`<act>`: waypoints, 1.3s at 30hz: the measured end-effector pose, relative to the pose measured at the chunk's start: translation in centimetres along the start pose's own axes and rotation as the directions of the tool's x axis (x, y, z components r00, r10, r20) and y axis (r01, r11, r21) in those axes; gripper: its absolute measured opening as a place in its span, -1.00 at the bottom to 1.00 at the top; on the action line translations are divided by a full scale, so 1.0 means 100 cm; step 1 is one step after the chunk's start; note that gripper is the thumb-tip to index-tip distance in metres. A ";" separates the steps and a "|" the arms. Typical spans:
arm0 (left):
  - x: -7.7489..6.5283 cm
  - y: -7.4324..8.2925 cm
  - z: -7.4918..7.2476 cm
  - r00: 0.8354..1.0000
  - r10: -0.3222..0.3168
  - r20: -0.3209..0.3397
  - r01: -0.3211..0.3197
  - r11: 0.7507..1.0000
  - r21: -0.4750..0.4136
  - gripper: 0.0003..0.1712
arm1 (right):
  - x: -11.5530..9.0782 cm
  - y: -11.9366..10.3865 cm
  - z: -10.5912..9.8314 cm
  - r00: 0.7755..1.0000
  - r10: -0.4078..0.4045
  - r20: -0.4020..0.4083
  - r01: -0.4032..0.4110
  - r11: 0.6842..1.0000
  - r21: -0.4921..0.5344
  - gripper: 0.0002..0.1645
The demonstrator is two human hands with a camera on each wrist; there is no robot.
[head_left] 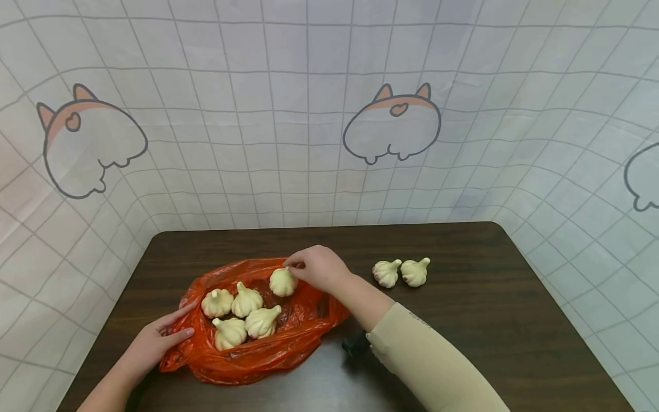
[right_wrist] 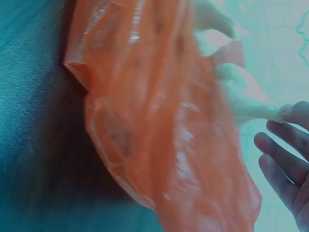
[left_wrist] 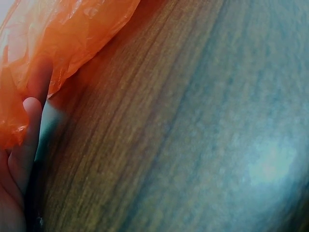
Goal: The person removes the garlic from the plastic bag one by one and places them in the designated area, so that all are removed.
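Note:
A red plastic bag lies spread open on the table with several pale garlic bulbs inside. My right hand pinches one garlic bulb by its stem, over the back right part of the bag's opening. In the right wrist view the thumb and forefinger meet on that stem, and the bag wall hides part of the bulb. At the bag's left end, my left hand grips the rim between thumb and fingers. The left wrist view shows a finger through the thin plastic.
Two more garlic bulbs lie side by side on the dark wooden table, right of the bag. A small dark object is partly hidden under the right forearm. A white grid-patterned cloth hangs behind and around the table.

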State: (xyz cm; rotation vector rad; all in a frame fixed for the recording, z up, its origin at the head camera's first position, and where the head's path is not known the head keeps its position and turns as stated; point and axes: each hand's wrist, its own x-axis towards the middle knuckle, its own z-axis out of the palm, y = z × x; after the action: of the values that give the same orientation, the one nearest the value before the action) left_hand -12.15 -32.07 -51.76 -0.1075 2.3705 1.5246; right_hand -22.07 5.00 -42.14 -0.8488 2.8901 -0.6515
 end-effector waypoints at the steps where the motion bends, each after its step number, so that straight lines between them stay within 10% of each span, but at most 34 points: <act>1: 0.000 0.000 0.000 1.000 0.002 0.002 -0.002 1.000 0.000 -0.16 | -0.001 0.000 -0.003 1.000 0.002 -0.010 -0.002 1.000 0.009 -0.73; 15: 0.001 -0.003 0.000 1.000 -0.002 0.003 0.002 1.000 0.008 -0.16 | -0.032 0.030 -0.052 0.980 0.041 -0.193 -0.036 0.999 0.028 -0.73; 39: 0.000 0.001 0.000 1.000 -0.003 -0.001 0.003 0.999 -0.036 -0.17 | -0.156 0.166 -0.139 0.880 0.315 -0.354 -0.323 0.946 0.039 -0.65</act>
State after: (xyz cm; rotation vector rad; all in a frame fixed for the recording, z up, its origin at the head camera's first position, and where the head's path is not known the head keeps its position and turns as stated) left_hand -12.16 -32.04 -51.71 -0.1195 2.3430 1.5668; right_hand -19.60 31.17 -37.35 -0.2531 3.2507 -0.8102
